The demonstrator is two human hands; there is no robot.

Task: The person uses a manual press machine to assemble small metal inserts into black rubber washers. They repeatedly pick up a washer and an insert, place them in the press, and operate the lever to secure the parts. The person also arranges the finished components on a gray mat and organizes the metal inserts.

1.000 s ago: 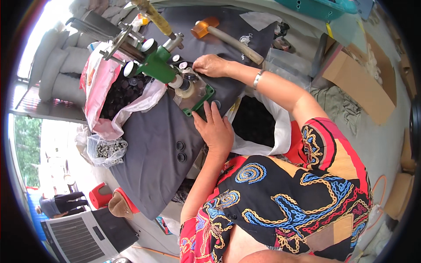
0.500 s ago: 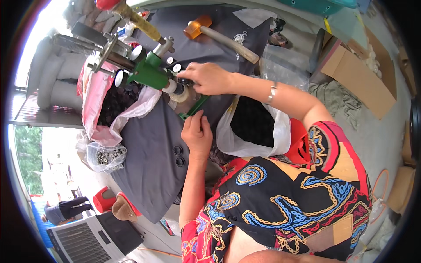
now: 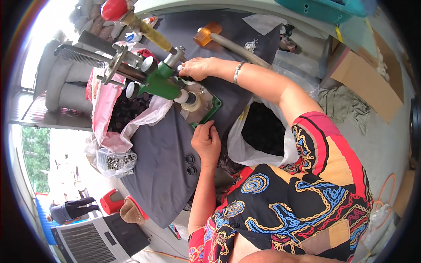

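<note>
A green hand press (image 3: 161, 83) with a red-knobbed lever (image 3: 113, 10) stands on the dark cloth. Under its white ram a black round part (image 3: 191, 100) sits in a pale, translucent ring-shaped holder (image 3: 196, 105). My right hand (image 3: 196, 69) reaches past the press, fingers closed around a small white-topped cap (image 3: 180, 67); its fingertips are partly hidden. My left hand (image 3: 206, 141) rests at the near edge of the press's green base, fingers curled together; whatever they hold is too small to make out. Two black rings (image 3: 190, 164) lie left of my left wrist.
An orange-headed mallet (image 3: 207, 35) lies at the back. A pink-lined sack (image 3: 115, 114) of black caps and a clear bag (image 3: 116, 162) of small metal parts are on the left. A white bag (image 3: 237, 140) of black pieces stands near my right elbow. Cardboard boxes (image 3: 366, 83) stand far right.
My right hand has moved from beside the press ram to the white-topped caps beyond it, uncovering the black part in the holder. The whole view has shifted slightly; my left hand stays by the base.
</note>
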